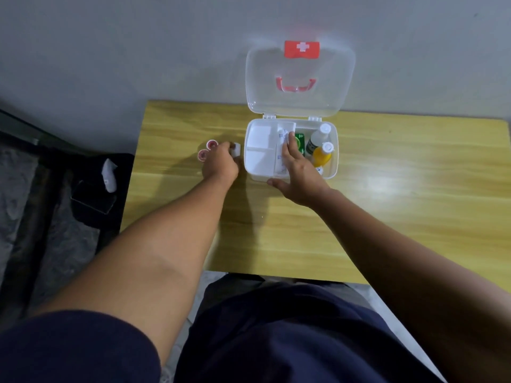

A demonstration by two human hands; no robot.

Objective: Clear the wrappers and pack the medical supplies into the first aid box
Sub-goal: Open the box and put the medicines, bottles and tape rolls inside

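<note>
White plastic first aid box (333,150), clear lid up, at yellow wooden desk's (387,217) far edge. Left hand (221,164) grasps small white roll (236,149); right hand (300,172), fingers released, lies flat on white inner tray (260,150).

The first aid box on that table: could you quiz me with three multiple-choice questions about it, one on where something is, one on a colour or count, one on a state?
1. Where do the red-centred tape rolls lie?
A. on the table left of the first aid box
B. inside the box
C. on the floor

2. What colour is the small bottle nearest the box's right wall?
A. blue
B. orange
C. black

3. How does the lid stand?
A. shut
B. taken off and laid flat
C. open, upright against the wall

Answers:
1 A, both rolls sit on the wood beside the left hand.
2 B, its body is orange under a white cap.
3 C, the clear lid rises from its hinges, while the right hand reaches into the box.
</note>
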